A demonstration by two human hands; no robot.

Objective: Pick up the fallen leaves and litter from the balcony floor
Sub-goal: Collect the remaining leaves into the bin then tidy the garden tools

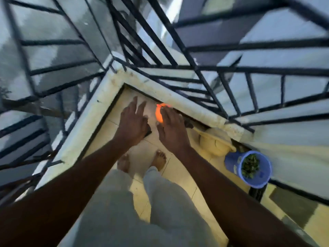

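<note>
Both my arms stretch out over the tiled balcony floor (142,152) toward its far corner. My left hand (133,122) hangs with its fingers straight and holds nothing. My right hand (171,129) is beside it, fingers extended. A bright orange piece of litter (159,114) shows between the two hands, just left of my right hand's fingers; whether the fingers touch it is unclear in the blur. A small dark object (148,133) peeks out under my left hand. A blue bucket (233,163) with green leaves (250,165) inside stands at the right.
A pale low parapet (99,111) with black metal railings (229,97) closes the corner on both sides. A cream watering can (216,143) lies by the parapet next to the bucket. Dark debris (188,124) sits along the wall foot. My bare feet (160,160) stand mid-floor.
</note>
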